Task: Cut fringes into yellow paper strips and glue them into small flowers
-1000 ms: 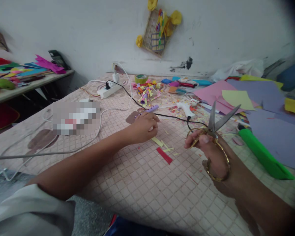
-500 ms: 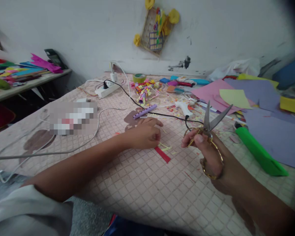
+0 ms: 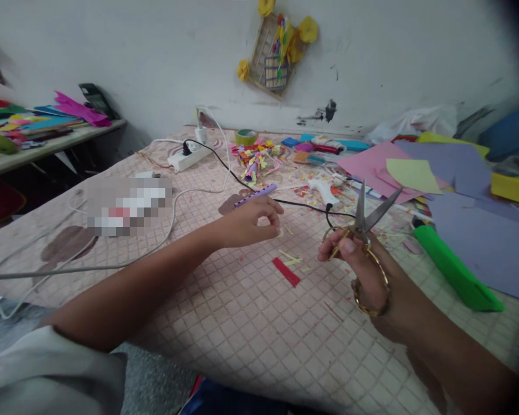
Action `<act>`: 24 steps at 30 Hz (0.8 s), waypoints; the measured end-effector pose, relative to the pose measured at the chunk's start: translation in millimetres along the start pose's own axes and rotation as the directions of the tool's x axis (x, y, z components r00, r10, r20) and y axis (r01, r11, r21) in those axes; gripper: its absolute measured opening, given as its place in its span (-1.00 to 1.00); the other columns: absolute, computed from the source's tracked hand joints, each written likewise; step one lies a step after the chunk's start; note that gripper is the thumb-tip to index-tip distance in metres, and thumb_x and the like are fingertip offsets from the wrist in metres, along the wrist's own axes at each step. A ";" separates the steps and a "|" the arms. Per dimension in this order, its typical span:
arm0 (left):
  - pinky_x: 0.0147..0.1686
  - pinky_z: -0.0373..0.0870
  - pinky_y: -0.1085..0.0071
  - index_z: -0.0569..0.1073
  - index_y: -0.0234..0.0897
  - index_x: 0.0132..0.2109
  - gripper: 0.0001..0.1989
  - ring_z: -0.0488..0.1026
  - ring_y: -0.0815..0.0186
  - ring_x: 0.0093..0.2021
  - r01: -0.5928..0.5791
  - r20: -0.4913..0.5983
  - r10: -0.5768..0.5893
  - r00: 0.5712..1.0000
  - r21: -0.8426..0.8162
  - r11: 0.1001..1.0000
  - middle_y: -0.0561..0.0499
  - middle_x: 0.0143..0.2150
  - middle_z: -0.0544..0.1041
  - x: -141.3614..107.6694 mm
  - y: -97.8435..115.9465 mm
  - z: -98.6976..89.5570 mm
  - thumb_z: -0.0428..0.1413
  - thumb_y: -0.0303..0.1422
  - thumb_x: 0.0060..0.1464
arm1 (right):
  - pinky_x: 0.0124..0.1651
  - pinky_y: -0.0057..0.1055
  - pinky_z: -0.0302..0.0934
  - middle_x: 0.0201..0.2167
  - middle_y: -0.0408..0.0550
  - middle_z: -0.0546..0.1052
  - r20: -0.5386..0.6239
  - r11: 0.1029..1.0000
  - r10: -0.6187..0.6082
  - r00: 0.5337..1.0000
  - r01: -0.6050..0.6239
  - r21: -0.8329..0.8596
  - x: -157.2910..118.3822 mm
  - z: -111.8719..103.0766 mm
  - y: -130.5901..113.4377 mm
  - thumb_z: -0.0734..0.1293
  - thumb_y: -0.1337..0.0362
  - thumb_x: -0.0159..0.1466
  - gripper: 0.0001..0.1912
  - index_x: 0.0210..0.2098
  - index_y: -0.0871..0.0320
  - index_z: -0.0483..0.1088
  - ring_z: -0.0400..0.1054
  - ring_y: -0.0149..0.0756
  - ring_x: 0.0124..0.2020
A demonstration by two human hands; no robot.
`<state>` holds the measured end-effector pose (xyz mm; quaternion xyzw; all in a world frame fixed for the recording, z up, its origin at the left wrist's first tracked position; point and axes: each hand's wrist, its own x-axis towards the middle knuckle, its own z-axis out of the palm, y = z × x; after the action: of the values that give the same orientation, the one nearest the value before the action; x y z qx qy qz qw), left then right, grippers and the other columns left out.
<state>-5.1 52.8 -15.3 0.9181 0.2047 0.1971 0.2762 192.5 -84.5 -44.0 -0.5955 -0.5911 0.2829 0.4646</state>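
My left hand (image 3: 253, 222) hovers over the table's middle, thumb and forefinger bent into a ring with the tips together. A tiny pale bit shows at those fingertips, too small to name. Below it lies a short red strip (image 3: 286, 272), flat on the cloth, beside several thin yellow strips (image 3: 291, 260). A purple stick with dark dots (image 3: 255, 196) lies just behind the hand, partly covered by it. My right hand (image 3: 363, 259) holds gold-handled scissors (image 3: 365, 219), fingers through the loops; their blades are spread and point up and away from me.
Behind my right hand rests a white glue gun (image 3: 323, 190), its black cord running left to a power strip (image 3: 190, 158). Colourful scraps (image 3: 259, 155) and green tape (image 3: 245, 137) sit farther back. At right are a green folded piece (image 3: 458, 265) and purple sheets (image 3: 484, 236).
My left hand has let go of the red strip and moved up and slightly left, leaving the strip on the table. The scissors stay spread in my right hand, slightly lower.
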 end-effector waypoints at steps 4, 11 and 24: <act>0.06 0.17 0.19 0.40 -0.35 -0.42 -0.90 0.35 0.26 -0.01 0.029 -0.060 -0.038 0.997 -0.133 0.991 -0.14 -0.09 0.45 -0.7 5.3 -2.9 0.08 -0.41 0.00 | -0.14 -0.22 0.14 -0.33 -0.13 0.39 0.106 0.995 0.062 0.992 -0.053 -0.081 -3.3 -7.2 -7.8 0.10 0.02 0.31 -0.77 -0.20 -0.02 0.23 0.29 -0.20 -0.23; -0.17 0.31 0.37 0.36 -0.35 -0.44 -0.88 0.40 0.35 -0.17 0.066 -0.173 -0.162 0.972 -0.461 0.885 -0.07 -0.11 0.44 -7.6 26.2 -6.6 0.08 -0.40 0.00 | -0.31 -0.30 0.12 -0.41 -0.17 0.28 0.249 0.973 0.013 0.968 0.045 -0.227 -4.3 -11.0 -14.7 0.10 0.03 0.31 -0.78 -0.29 0.03 0.18 0.19 -0.29 -0.38; -0.48 0.32 0.54 0.36 -0.32 -0.41 -0.87 0.35 0.48 -0.40 0.068 -0.438 -0.363 0.822 -0.558 0.827 0.03 -0.15 0.44 -5.2 13.4 -19.1 0.10 -0.32 -0.05 | -0.50 -0.40 0.11 -0.53 -0.20 0.32 -0.023 0.966 0.046 0.999 -0.050 -0.254 1.8 -4.5 -14.5 0.31 0.02 0.15 -0.73 -0.39 0.05 0.21 0.19 -0.34 -0.52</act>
<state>-14.9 48.1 6.0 0.6881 0.3178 0.4546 0.4678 190.4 -85.6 -28.9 -0.6668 -0.6040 0.2110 0.3822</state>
